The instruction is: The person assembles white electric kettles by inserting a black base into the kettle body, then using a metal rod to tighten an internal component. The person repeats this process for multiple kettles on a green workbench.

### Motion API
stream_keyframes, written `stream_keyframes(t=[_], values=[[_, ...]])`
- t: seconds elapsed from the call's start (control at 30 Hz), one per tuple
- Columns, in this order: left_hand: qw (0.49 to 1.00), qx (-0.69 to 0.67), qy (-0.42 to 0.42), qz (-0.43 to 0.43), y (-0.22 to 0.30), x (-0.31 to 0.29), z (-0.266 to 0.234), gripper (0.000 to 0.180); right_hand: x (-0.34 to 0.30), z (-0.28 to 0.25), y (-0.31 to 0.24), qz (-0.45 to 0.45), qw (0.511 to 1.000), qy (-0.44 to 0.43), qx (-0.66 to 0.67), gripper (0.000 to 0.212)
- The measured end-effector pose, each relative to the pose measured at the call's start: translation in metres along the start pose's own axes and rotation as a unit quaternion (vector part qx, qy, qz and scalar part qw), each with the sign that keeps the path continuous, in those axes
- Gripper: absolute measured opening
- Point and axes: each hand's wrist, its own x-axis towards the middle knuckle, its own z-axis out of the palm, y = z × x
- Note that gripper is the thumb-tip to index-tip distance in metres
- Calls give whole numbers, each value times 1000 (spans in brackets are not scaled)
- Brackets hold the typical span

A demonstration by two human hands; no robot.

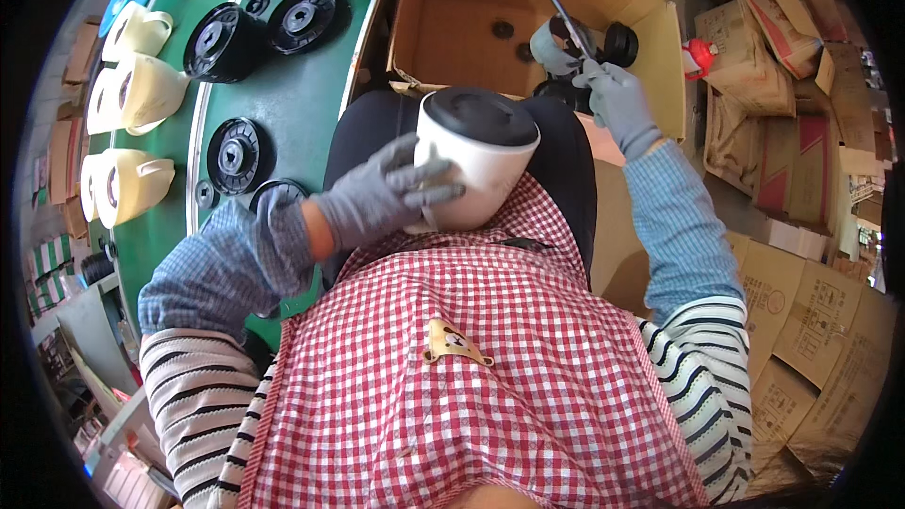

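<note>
A white, rounded pot body [476, 168] with a black disc-shaped part [479, 116] on its upper end rests tilted in my lap. Against its left side lies my left hand [388, 190], in a grey glove, with the fingers curved round it. Over the cardboard box, my gloved right hand [617, 102] is closed on a long, thin grey tool [560, 6] that points up and to the left. Just beyond that hand, inside the box, are a pale cup-shaped piece [554, 49] and black round parts [619, 43].
The open cardboard box [443, 24] stands in front of my knees. On my left, a green worktop [283, 99] carries black round bases [238, 156] and several cream pot bodies [141, 90]. Cardboard cartons [778, 160] are piled at right, near a red-topped object [699, 57].
</note>
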Motion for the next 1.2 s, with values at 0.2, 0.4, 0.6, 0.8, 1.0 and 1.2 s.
stream_keyframes(t=[0.2, 0.4, 0.6, 0.8, 1.0, 1.2], values=[[897, -333, 108, -271, -17, -46, -80, 21, 53, 30, 9, -164, 955, 10, -248, 31], [464, -607, 491, -419, 29, -107, -86, 55, 77, 173, -30, -278, 834, -102, -466, 43], [412, -548, 562, -463, 38, -141, -61, 56, 86, 309, -33, -309, 775, -170, -525, 45], [345, -558, 605, -451, 40, -155, -48, 50, 98, 314, -34, -404, 750, -143, -504, 52], [349, -619, 587, -388, 48, -154, -48, 66, 30, 273, -119, -466, 830, -305, -16, 76], [308, -677, 569, -351, 61, -127, -60, 69, -25, 261, -129, -397, 815, -414, 79, 90]])
